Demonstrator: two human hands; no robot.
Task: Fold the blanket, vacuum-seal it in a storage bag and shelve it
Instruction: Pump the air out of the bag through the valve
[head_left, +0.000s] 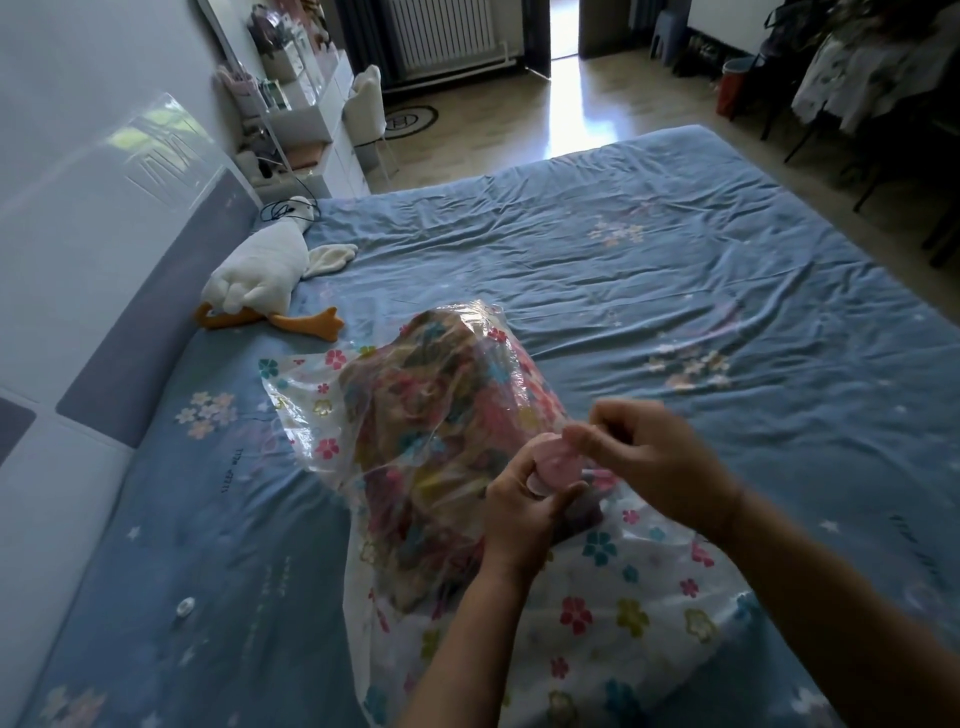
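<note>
Dim room with a bluish daylight cast. Strong light comes through the far doorway (563, 31) and leaves a blown-out glare streak on the floor (571, 119). Bright window reflection on the glossy wall (156, 140). Bed (675, 249) evenly lit, soft crease shadows. Far right corner dark, detail lost. Right hand (649, 457) motion-blurred at the fingers, left hand (519, 509) sharper. Small glare on the bag (467, 322). Edges bend, wide-angle. Overall soft.

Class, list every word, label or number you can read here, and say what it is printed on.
"SLEEP WELL": on the blue bed sheet, left of the storage bag.
Dark print on the sheet's right side: too blurred to read.
</note>
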